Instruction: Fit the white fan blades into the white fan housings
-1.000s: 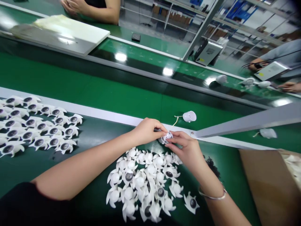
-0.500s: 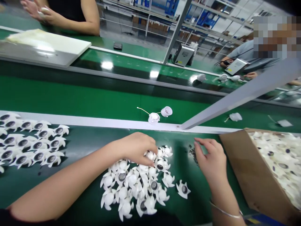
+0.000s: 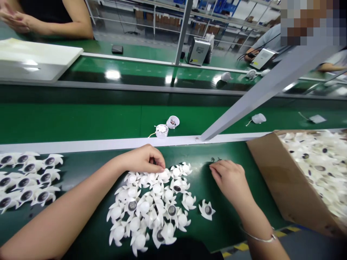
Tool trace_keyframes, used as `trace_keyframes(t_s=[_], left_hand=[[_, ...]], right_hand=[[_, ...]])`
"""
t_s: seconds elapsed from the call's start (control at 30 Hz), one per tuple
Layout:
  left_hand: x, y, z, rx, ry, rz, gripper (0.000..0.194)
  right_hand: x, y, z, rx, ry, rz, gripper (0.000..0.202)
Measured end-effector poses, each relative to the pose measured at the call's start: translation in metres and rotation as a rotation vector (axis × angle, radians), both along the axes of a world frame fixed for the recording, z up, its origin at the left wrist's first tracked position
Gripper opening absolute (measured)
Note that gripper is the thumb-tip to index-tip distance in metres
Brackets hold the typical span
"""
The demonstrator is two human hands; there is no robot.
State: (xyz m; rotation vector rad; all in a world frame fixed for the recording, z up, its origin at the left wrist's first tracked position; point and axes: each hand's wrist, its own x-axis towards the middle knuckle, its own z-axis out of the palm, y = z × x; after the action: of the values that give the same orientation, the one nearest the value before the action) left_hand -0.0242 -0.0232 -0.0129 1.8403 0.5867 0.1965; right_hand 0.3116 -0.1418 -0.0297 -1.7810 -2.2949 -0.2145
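Note:
My left hand is at the back edge of a pile of white fan impellers. Its thumb and fingertips are pinched together at one white impeller there. Some impellers in the pile show dark round hubs, others white domes. My right hand rests low over the green bench, fingers drawn together at a scatter of tiny dark parts. Whatever those fingers pinch is hidden. Between the pile and my right wrist lies a single impeller, hub up.
Rows of impellers lie hub up at left. A cardboard box full of impellers stands at right. White round housings with wires sit on the green belt. A slanted grey post crosses the right side. Other people sit opposite.
My right hand's fingers, spread before, have come together over the tiny dark parts. The left hand's fingers have closed into a pinch at the pile's back edge. The whole view has shifted somewhat.

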Motion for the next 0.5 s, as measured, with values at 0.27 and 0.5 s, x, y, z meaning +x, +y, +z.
trace_keyframes(t_s=[0.27, 0.5], left_hand=[[0.002, 0.001, -0.008, -0.083, -0.184, 0.28, 0.028], [0.002, 0.007, -0.019, 0.625, -0.252, 0.272, 0.024]], right_hand=[[0.0, 0.009, 0.0, 0.0, -0.199, 0.066, 0.013], [-0.048, 0.039, 0.019, -0.162, 0.529, 0.075, 0.008]])
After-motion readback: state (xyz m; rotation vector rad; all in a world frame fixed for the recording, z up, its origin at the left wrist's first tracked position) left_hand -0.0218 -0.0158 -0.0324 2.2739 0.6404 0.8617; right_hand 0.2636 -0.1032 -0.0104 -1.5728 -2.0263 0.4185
